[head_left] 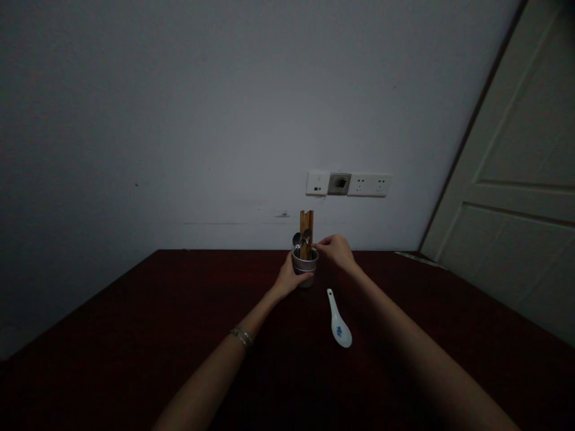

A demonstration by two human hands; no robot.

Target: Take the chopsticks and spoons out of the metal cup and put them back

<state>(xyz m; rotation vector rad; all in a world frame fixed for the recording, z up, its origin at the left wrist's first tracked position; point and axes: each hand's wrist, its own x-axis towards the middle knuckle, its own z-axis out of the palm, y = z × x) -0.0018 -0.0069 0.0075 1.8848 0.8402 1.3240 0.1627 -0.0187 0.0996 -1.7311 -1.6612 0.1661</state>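
A grey metal cup (305,263) stands upright near the table's back edge, holding wooden chopsticks (306,221) and metal spoons (297,240). My left hand (291,276) is wrapped round the cup's left side, its thumb across the front. At the cup's right rim, my right hand (335,246) has its fingers pinched together beside the chopsticks and spoons; whatever they grip is too small to make out. A white ceramic spoon (340,329) with a blue mark lies on the table in front of the cup, its handle pointing away from me.
The dark red table (179,311) reaches back to a grey wall (202,120). Sockets (369,185) are set in the wall above the cup, to its right. A pale panelled door (516,197) stands at the right.
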